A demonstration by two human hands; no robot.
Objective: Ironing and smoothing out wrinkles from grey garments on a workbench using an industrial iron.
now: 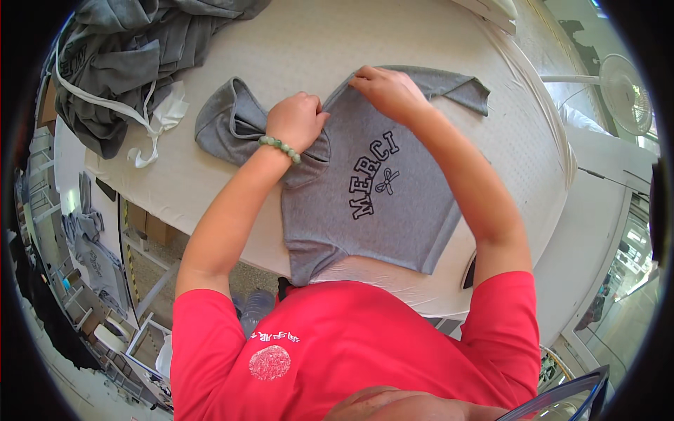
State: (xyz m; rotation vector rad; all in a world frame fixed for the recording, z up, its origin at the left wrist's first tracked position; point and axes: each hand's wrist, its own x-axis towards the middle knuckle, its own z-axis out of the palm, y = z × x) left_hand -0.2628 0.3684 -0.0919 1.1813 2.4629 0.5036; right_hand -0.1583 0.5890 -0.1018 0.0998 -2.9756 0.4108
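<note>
A grey hoodie (421,203) with dark lettering and a small bow motif lies spread on a pale padded table, its hood (228,126) to the left and its hem to the right. One sleeve points away at the far right; the other folds toward my body. My left hand (298,121), a green bead bracelet at its wrist, is closed on the fabric where the hood meets the body. Farther off and to the right, my right hand (386,90) pinches the far edge of the hoodie near the sleeve.
A heap of grey garments (133,63) with white strips lies at the table's far left. The covered table (519,161) curves around to the right. A white fan (625,95) stands beyond it. Another grey garment (98,259) lies on a white surface at the left.
</note>
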